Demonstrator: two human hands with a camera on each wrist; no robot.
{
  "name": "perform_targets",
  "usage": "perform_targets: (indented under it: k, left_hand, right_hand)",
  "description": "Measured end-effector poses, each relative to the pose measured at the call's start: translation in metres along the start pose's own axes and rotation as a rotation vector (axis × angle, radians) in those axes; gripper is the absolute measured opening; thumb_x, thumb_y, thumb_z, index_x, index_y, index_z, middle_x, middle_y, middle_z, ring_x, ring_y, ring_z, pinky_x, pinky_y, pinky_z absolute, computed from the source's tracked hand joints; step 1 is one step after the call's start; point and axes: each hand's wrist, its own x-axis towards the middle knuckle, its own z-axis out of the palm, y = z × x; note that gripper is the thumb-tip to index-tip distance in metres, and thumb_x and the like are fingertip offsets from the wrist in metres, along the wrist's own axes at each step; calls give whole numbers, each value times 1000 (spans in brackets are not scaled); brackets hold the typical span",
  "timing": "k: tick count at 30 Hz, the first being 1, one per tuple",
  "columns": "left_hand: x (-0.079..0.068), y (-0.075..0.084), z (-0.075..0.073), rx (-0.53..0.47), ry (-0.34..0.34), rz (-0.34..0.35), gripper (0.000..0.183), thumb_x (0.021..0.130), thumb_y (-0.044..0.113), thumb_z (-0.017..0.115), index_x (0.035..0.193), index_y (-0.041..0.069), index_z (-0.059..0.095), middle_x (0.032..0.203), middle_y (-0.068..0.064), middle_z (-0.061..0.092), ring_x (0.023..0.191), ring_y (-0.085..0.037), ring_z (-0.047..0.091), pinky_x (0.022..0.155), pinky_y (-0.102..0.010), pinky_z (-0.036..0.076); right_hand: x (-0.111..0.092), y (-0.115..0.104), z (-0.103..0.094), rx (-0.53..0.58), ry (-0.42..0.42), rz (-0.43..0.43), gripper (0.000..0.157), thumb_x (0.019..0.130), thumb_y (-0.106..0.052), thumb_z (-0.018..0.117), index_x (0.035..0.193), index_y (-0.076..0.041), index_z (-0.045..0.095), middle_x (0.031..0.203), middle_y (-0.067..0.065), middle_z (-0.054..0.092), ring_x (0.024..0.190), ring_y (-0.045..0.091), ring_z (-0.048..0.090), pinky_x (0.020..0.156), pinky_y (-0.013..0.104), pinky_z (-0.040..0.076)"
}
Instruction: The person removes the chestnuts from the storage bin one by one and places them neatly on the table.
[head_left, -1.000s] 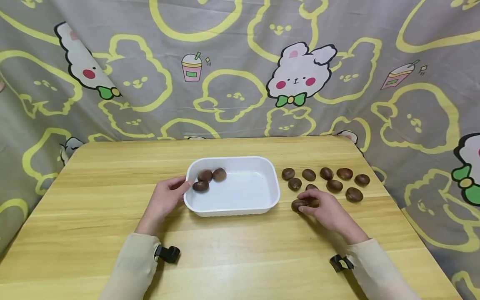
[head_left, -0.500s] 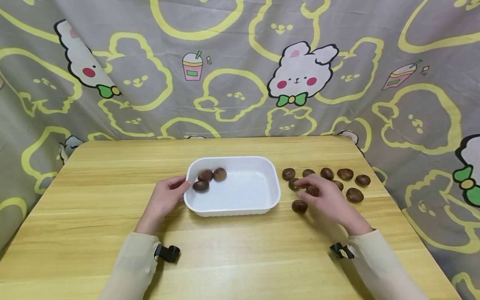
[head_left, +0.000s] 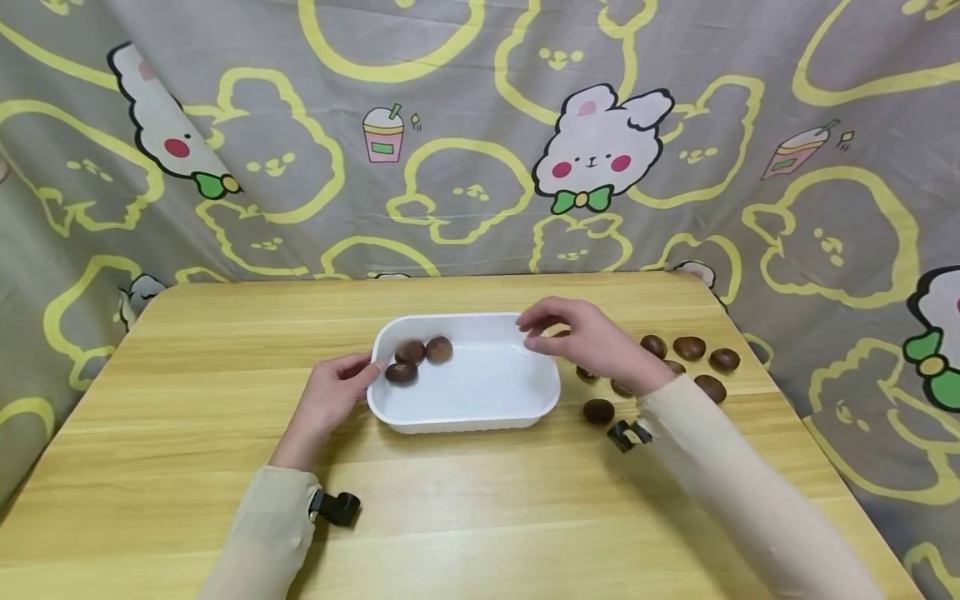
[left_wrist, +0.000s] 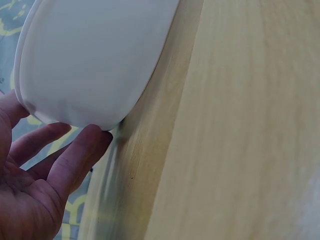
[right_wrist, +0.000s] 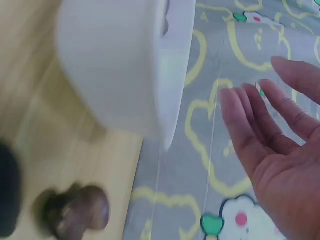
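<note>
In the head view, a white rectangular tray (head_left: 480, 392) stands mid-table with three brown chestnuts (head_left: 438, 349) at its left end. My left hand (head_left: 335, 394) holds that end, thumb over the rim. Fingertips (left_wrist: 90, 132) meet its outer wall in the left wrist view. Above the tray's back right corner hovers my right hand (head_left: 581, 333), fingers gently bent. The right wrist view shows this hand (right_wrist: 280, 145) with thumb and fingers apart and nothing between them. Several loose chestnuts (head_left: 689, 347) lie right of the tray, some partly hidden by the right hand and forearm.
The wooden table (head_left: 450, 517) runs back to a grey patterned curtain (head_left: 465, 108), which also closes off both sides. One chestnut (head_left: 598, 412) lies nearest the front, close to the tray's right end. A black strap device (head_left: 630, 435) sits on the right wrist.
My right hand has left the front chestnut, passed over the loose ones and moved back and left to the tray's right end. The left hand and tray have stayed put.
</note>
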Motion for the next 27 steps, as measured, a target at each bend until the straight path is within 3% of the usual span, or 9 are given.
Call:
perform_targets:
  k: [8,13,20,27]
  left_hand:
    - [0,-1,0,-3,11,8,48,97,29,65,133,-3,59,129,-24,59,111,-30,60,78,-22,55]
    - [1,-1,1,-6,17,13,47,97,28,65,131,-4,60,126,-24,60,108,-30,61,78,-22,55]
    - [1,-3,0,-24,24,10,45,97,26,65,130,-4,60,127,-24,60,108,-30,61,78,-24,55]
    - [1,-4,1,-35,16,13,46,97,26,65,131,-5,59,127,-25,60,107,-29,62,78,-25,56]
  right_hand:
    - [51,-24,18,3,-201,-47,25,89,-10,73,113,-8,67,104,2,67,96,16,61,84,32,52]
    - [76,-26,33,27,-309,-46,26,88,-5,74,112,-3,67,103,9,68,95,16,62,85,28,52]
    - [98,-26,52,-19,-418,-17,35,87,-9,74,119,1,64,113,10,67,110,22,59,94,30,48]
    - [109,-16,64,-92,-469,21,42,87,-9,75,126,0,62,130,11,61,127,24,49,107,35,38]
